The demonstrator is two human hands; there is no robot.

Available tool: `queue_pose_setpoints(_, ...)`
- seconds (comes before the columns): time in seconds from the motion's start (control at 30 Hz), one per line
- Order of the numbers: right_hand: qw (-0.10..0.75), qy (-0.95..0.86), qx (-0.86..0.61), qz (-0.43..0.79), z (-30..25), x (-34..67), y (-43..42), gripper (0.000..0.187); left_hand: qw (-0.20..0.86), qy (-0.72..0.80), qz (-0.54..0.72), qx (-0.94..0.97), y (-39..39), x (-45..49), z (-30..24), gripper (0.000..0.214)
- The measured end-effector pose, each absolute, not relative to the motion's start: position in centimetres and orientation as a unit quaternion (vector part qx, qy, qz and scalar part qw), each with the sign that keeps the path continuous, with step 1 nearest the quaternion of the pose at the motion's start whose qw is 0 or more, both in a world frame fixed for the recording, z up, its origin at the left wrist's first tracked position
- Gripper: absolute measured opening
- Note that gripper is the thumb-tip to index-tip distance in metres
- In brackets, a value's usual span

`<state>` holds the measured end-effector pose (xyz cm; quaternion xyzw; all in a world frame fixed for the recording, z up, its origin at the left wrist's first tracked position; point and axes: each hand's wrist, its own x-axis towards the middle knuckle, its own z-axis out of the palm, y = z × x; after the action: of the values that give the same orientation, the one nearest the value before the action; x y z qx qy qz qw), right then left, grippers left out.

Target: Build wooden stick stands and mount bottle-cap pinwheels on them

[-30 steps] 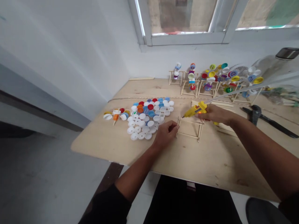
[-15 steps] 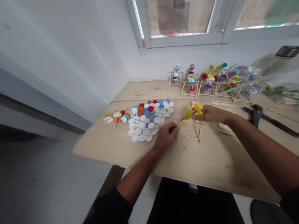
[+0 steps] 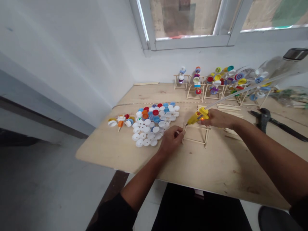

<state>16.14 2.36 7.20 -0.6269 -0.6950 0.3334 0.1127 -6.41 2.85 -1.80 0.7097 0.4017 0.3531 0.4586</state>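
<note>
A small frame of thin wooden sticks (image 3: 196,134) stands on the plywood table (image 3: 192,166). My left hand (image 3: 171,140) is closed, pinching the frame's left upright. My right hand (image 3: 216,118) grips a yellow glue gun (image 3: 197,116) whose nozzle points down-left at the top of that upright. A clear glue stick runs back from the gun to the right.
Several white, blue and red bottle caps (image 3: 154,123) lie left of the frame, with a small cap-and-stick piece (image 3: 120,121) further left. Finished cap models on stick stands (image 3: 221,84) line the back. Loose sticks (image 3: 228,109) and black pliers (image 3: 264,116) lie at right.
The glue gun's nozzle has come down and left a little, closer to the upright held by my left hand. The view has shifted slightly.
</note>
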Motion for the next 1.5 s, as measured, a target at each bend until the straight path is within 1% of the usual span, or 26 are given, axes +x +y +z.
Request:
queue_pose_setpoints(0.13, 0.100, -0.694, -0.638, 0.318, 7.33, 16.06, 2.33, 0.031, 0.461, 0.406, 0.343, 0.710, 2.83, -6.47, -1.92, 0.022)
queue_pose_setpoints(0.23, 0.108, -0.701, -0.629, 0.318, 7.39, 15.98, 2.23, 0.029, 0.461, 0.401, 0.340, 0.715, 2.92, -6.52, -2.07, 0.024)
queue_pose_setpoints(0.57, 0.097, -0.701, -0.631, 0.317, 7.06, 15.90, 2.15, 0.028, 0.452, 0.400, 0.338, 0.723, 2.96, -6.52, -1.89, 0.022)
queue_pose_setpoints(0.77, 0.099, -0.703, -0.635, 0.304, 7.15, 15.74, 2.06, 0.032, 0.450, 0.399, 0.342, 0.722, 2.95, -6.48, -1.86, 0.022)
queue_pose_setpoints(0.97, 0.074, -0.709, -0.634, 0.301, 7.02, 15.85, 2.10, 0.034, 0.459, 0.406, 0.336, 0.716, 2.78, -6.55, -1.77, 0.023)
queue_pose_setpoints(1.17, 0.076, -0.717, -0.626, 0.297, 6.91, 15.91, 2.17, 0.030, 0.451, 0.404, 0.339, 0.720, 2.81, -6.52, -1.60, 0.024)
queue_pose_setpoints(1.3, 0.074, -0.717, -0.629, 0.290, 6.98, 15.83, 2.15, 0.031, 0.443, 0.403, 0.342, 0.724, 2.89, -6.45, -1.56, 0.023)
queue_pose_setpoints(1.5, 0.070, -0.722, -0.624, 0.290, 7.41, 16.00, 1.99, 0.029, 0.453, 0.397, 0.343, 0.721, 2.90, -6.44, -1.61, 0.024)
